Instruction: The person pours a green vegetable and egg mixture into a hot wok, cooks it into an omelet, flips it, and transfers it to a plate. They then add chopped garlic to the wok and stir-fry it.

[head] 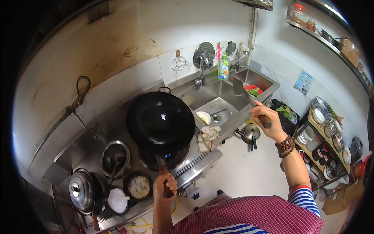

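Observation:
My left hand (165, 185) grips the wooden handle of a black wok (160, 122). The wok is raised off a gas burner (181, 156), where a small blue flame shows beneath it. Its dark inside is shiny, and I see no food there. Out to the right, my right hand (270, 121) is closed around the wooden grip of a wok spatula (238, 87). The spatula's metal blade is up in the air in front of the sink, apart from the wok.
Left of the burner stand a lidded pot (83, 190), a metal pot with a ladle (117, 161), a bowl of white powder (117, 201) and a pan (138, 187). Crumpled cloths (209, 134) lie by the sink (201, 95). A pressure cooker (251, 133) and a dish shelf (330, 137) are right.

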A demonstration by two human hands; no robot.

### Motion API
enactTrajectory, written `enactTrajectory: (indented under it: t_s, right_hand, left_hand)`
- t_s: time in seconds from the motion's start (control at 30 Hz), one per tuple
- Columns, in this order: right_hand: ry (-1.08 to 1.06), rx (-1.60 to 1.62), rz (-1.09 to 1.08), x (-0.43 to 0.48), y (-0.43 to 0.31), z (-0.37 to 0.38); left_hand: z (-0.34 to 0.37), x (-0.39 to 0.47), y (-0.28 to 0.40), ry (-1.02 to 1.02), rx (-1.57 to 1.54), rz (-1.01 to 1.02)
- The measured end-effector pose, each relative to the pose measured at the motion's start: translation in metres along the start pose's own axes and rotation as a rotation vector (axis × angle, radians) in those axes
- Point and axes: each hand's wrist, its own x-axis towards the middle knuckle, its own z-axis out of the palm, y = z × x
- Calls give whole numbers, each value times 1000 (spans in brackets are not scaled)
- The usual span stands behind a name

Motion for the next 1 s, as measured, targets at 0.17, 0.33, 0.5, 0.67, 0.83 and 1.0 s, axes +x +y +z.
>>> enactTrajectory:
  t_s: [0.17, 0.33, 0.5, 0.67, 0.83, 1.0]
  right_hand:
    - [-22, 74, -72, 76, 120, 58]
    - [-150, 191, -212, 145, 205, 136]
    - [-122, 467, -182, 154, 266, 113]
    - [38, 386, 73, 102, 312, 43]
    - [195, 395, 290, 42, 329, -10]
    - [268, 334, 416, 4, 321, -53]
  left_hand:
    - [38, 64, -29, 78, 82, 18]
    - [94, 120, -69, 223, 150, 132]
    - [136, 173, -90, 323, 158, 148]
    - [153, 232, -100, 244, 89, 98]
    - [161, 302, -109, 101, 2, -22]
    - [134, 302, -114, 78, 143, -9]
